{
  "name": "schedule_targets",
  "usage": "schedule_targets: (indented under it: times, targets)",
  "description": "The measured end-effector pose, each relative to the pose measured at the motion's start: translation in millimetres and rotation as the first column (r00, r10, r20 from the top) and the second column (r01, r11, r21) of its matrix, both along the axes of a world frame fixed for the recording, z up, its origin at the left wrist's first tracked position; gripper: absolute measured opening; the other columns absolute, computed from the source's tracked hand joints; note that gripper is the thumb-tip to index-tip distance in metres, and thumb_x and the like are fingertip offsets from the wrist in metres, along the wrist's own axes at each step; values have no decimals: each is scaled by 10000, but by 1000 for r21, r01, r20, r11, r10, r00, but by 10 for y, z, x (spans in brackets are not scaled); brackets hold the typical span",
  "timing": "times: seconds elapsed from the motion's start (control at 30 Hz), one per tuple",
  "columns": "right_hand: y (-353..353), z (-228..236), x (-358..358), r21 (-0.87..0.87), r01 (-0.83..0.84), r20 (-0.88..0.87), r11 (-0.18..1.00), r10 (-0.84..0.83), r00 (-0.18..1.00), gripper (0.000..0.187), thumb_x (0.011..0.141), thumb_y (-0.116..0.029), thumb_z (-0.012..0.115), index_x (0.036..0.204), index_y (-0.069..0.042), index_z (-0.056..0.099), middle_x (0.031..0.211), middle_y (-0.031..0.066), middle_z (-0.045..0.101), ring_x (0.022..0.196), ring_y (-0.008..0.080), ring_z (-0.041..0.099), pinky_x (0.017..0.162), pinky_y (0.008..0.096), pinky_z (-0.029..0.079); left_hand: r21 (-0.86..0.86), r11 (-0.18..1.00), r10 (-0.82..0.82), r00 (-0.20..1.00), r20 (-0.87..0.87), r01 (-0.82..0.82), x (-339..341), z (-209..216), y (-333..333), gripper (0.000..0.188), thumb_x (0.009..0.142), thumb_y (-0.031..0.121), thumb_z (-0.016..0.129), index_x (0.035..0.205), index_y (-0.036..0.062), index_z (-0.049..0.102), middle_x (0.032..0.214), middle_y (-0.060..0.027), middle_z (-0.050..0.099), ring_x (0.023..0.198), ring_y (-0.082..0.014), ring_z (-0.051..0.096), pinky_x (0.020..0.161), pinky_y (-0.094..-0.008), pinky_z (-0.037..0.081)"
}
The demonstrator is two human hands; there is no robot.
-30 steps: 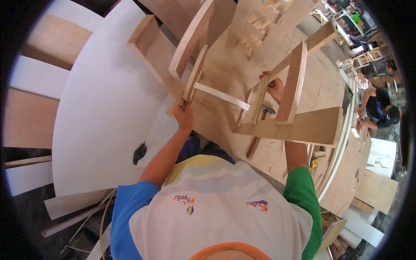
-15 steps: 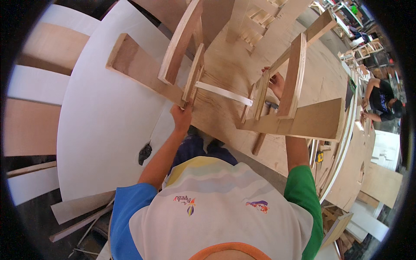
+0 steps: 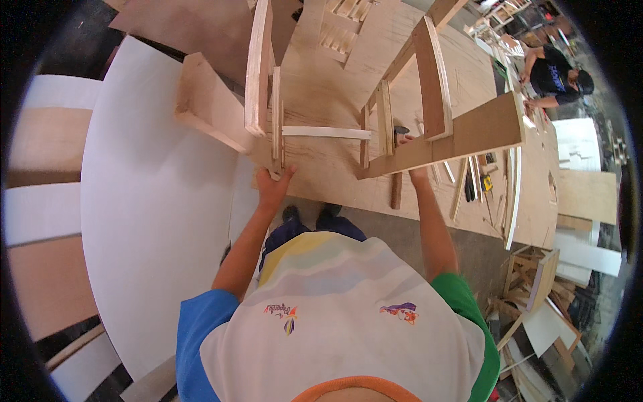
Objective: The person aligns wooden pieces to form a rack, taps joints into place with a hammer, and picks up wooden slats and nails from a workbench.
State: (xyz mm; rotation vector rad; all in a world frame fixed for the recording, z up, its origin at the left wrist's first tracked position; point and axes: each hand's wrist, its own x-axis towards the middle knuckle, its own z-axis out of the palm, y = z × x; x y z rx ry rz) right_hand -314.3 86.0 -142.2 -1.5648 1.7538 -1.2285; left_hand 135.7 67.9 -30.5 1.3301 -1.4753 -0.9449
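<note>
Main change over the last second: my right hand (image 3: 418, 175) came back from the slats inside the wooden frame (image 3: 432, 80) to the near edge of its right board (image 3: 475, 134). Fingertips showed on the far side and the palm on the near side, so I took that hand as closed round the board. My left hand (image 3: 273, 184) was at the near end of the left board (image 3: 211, 97), thumb and fingers parted more widely than before; contact was there or very close, but I could not tell how firm the hold was. The white strip (image 3: 326, 132) bridging the two sides, slanted half a second earlier, ran almost level across my view, though my head had also shifted. The frame stood in front of me over the worktop (image 3: 325, 94), its left board reaching out over the large white panel (image 3: 157, 201); whether it bore its weight on the wood was not clear. Judgement: with both hands now at the near edge, the frame was steadied from one side only, so its far parts depended on the joints or on support below. The hammer (image 3: 396, 191) lay just beyond my right hand, partly hidden.
</note>
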Motion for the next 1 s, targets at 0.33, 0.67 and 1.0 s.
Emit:
schedule_targets:
  times: [0.33, 0.67, 1.0]
  targets:
    - [1047, 574, 1310, 358, 287, 415, 889, -426, 804, 383, 834, -69, 614, 1196, -6, 506, 1074, 135, 616, 949, 196, 618, 778, 311, 530, -59, 980, -192, 981, -29, 190, 325, -133, -66, 597, 699, 158, 792, 1188, -21, 499, 1103, -157, 588, 1052, -266, 546, 931, -364, 406]
    - [1670, 403, 1641, 422, 452, 295, 786, -590, 751, 403, 797, -89, 659, 1175, -12, 542, 987, 111, 661, 850, 164, 628, 735, 290, 527, -250, 952, -219, 962, -165, 174, 429, -204, -41, 588, 715, 148, 752, 1210, -31, 491, 1216, -174, 537, 1157, -288, 488, 1002, -379, 355]
    - [1429, 472, 1820, 377, 428, 68, 822, -485, 872, 498, 762, -180, 739, 1179, 5, 538, 1025, 168, 659, 961, 242, 646, 810, 343, 523, -147, 752, -649, 761, 11, 643, 384, -60, 634, 145, 839, 70, 634, 973, 22, 660, 912, -103, 670, 838, -235, 633, 794, -307, 490]
